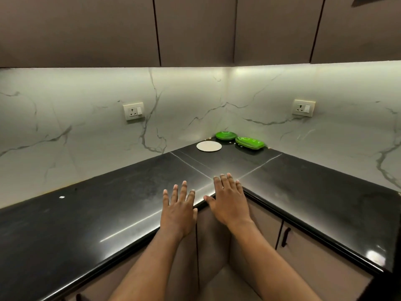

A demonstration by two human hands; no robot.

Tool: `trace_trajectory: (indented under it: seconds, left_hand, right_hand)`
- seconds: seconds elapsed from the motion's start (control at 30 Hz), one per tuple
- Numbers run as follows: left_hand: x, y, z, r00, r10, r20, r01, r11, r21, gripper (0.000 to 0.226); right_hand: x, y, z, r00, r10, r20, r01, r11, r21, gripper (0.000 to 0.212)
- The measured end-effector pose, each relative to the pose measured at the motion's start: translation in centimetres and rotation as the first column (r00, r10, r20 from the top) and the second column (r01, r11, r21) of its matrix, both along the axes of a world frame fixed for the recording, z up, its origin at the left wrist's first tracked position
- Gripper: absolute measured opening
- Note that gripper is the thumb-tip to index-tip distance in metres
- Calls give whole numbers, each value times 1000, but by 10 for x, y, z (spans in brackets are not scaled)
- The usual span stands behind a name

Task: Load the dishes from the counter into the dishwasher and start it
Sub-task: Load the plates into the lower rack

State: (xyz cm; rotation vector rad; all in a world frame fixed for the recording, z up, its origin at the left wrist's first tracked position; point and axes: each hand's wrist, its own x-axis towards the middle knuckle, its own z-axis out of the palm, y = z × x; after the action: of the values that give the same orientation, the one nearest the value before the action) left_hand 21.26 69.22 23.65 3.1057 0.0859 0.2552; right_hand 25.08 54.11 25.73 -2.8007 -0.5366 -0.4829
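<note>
Flanking the counter's [86, 213] inner corner: flat left hand [179, 210], right hand [230, 203].

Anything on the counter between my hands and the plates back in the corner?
Nothing visible. Only bare black counter lies between the left hand and right hand and the white plate. The round green plates and rectangular green plates sit farther back. The dishwasher is not in view.
</note>
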Motion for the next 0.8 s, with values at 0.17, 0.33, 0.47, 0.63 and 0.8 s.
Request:
trace_trajectory:
  seconds: [0.17, 0.33, 0.47, 0.63, 0.8]
  left_hand:
    - [86, -17, -2, 999, 22, -35, -22, 1000, -10, 64]
    - [157, -36, -13, 997, 30, -72, -33, 999, -40, 63]
    - [200, -33, -25, 992, 63, -105, -69, 997, -45, 64]
    - [265, -14, -37, 977, 106, -183, -119, 991, -62, 69]
    - [342, 1, -57, 962, 104, -254, -139, 983, -124, 72]
  right_hand:
    - [88, -10, -7, 997, 45, -58, -47, 998, -34, 70]
    - [172, -29, -18, 991, 81, -104, -92, 990, -109, 70]
    - [223, -31, -23, 987, 111, -118, -127, 982, -138, 70]
    - [289, -19, -25, 980, 164, -114, -182, 968, -173, 71]
    - [361, -3, -40, 971, 170, -167, -206, 952, -226, 72]
